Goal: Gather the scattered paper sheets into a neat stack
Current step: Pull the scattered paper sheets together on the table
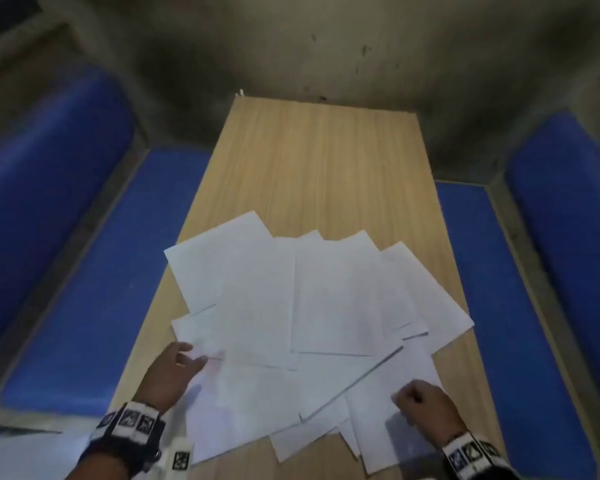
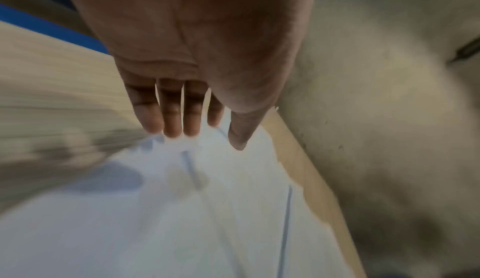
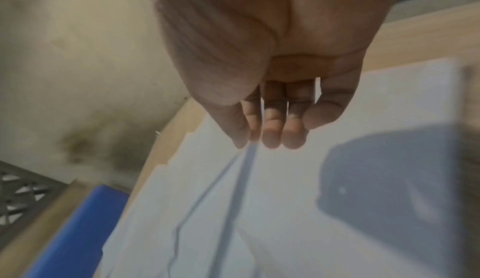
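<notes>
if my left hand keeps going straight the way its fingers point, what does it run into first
Probably the scattered paper sheets. The left hand points forward and right from the pile's left edge, fingertips at a sheet's border. Beyond the sheets lies bare wooden table. Whether the fingers already touch paper is unclear.

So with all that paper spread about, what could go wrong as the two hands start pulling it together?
A few sheets already reach the wooden table edge on the right, so a sideways sweep might push one off toward the blue seat. The overlapping sheets could also crease or catch under one another if the left hand and right hand squeeze them in too quickly.
</notes>
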Tool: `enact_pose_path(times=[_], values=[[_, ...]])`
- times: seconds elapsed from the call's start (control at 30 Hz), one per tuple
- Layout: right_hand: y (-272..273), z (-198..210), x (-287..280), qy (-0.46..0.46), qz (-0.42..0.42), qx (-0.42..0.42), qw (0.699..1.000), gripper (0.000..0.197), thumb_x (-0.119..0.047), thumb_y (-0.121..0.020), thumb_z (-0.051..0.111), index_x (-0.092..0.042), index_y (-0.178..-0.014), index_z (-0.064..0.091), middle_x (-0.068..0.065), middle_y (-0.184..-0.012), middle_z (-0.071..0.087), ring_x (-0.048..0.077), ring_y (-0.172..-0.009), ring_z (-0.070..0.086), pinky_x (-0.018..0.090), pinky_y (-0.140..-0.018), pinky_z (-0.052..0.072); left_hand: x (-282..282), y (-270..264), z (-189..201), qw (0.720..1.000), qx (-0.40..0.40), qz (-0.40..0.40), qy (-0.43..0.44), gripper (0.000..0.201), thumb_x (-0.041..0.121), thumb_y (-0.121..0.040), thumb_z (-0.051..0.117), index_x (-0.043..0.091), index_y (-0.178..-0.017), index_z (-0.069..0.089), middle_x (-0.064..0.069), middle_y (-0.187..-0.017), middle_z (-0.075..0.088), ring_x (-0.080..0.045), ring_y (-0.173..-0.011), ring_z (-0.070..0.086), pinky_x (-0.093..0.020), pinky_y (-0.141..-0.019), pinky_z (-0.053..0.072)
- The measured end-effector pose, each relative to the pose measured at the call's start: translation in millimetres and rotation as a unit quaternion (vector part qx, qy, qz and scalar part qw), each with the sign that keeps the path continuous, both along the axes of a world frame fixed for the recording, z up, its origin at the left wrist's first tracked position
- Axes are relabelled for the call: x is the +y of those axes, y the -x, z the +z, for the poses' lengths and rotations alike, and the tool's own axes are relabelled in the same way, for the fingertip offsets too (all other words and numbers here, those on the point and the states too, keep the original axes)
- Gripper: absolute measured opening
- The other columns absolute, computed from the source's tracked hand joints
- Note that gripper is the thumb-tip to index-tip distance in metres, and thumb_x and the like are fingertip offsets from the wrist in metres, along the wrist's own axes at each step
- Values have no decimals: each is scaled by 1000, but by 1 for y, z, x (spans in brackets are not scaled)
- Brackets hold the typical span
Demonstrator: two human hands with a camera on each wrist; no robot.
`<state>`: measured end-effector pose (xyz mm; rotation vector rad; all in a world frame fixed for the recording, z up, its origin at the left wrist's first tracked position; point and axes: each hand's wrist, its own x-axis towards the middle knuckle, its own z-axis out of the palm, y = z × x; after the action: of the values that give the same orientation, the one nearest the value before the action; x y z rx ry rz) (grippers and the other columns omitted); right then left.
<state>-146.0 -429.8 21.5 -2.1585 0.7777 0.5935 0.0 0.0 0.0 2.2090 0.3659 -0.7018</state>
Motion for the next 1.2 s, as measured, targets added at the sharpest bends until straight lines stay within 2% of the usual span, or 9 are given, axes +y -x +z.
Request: enact_pose_path(times=[0.1,0.23,0.33,0.43,0.57,0.77,0.93,1.03,1.2], values=[[-51,-7,-3,-24,-101,-76,992,16,-24,-82,73,-13,-88,63,2,-80,67,22,-76,65,30,-64,50,-14,-44,-11,995,-57,80,2,63,31,-87,76,5,-138,50,-16,-129,59,-30,-111,58,-40,-92,45],[-122,-30,3,-38,-167,-93,981,61,-29,-80,75,-9,-131,46,14,-128,54,28,-114,57,31,-85,47,-40,-87,-35,993,-47,107,-12,85,32,-80,83,2,-148,41,-23,-150,47,-37,-135,48,-45,-108,40],[-156,-51,12,13,-187,-61,980,86,-40,-75,77,-9,-142,34,17,-145,42,32,-130,45,40,-103,43,-58,-99,-51,994,-29,82,-62,96,41,-73,86,4,-149,41,-23,-150,47,-39,-137,46,-48,-110,39],[-172,-58,24,102,-175,-12,979,96,-47,-70,78,-9,-144,30,17,-144,41,36,-131,42,46,-104,39,-77,-103,-57,992,-48,67,-99,95,38,-71,87,3,-147,43,-23,-147,46,-41,-134,46,-48,-109,41],[-180,-77,27,102,-171,5,980,96,-28,-67,85,-8,-143,29,18,-139,45,37,-127,47,46,-101,44,-99,-104,-65,995,-41,72,-47,76,14,-81,80,3,-146,42,-24,-143,53,-38,-129,53,-41,-105,42],[-171,-80,8,57,-132,-47,988,18,-15,-81,70,-11,-95,59,8,-99,65,24,-89,58,32,-88,49,-89,-140,-47,989,-92,-35,-113,31,14,-95,62,-3,-122,62,-24,-129,64,-38,-117,61,-40,-97,46],[-156,-58,-25,34,-50,-48,997,4,-9,-81,66,-10,-80,62,9,-84,66,29,-84,61,26,-62,44,-42,-220,-45,940,-154,-140,-270,22,24,-89,64,5,-102,64,-20,-112,61,-42,-106,61,-45,-85,50],[-144,-52,-41,22,13,-28,999,8,-8,-78,67,-14,-76,63,6,-72,61,27,-73,57,22,-56,37,-23,-255,-55,928,-162,-152,-300,30,19,-84,71,4,-109,70,-20,-129,58,-42,-119,57,-48,-97,48],[-133,-48,-47,53,71,5,996,13,-16,-75,68,-13,-72,56,1,-66,58,11,-63,53,25,-58,39,-12,-287,-78,916,-135,-185,-330,45,24,-88,70,9,-130,61,-9,-164,28,-31,-150,27,-47,-117,31]])
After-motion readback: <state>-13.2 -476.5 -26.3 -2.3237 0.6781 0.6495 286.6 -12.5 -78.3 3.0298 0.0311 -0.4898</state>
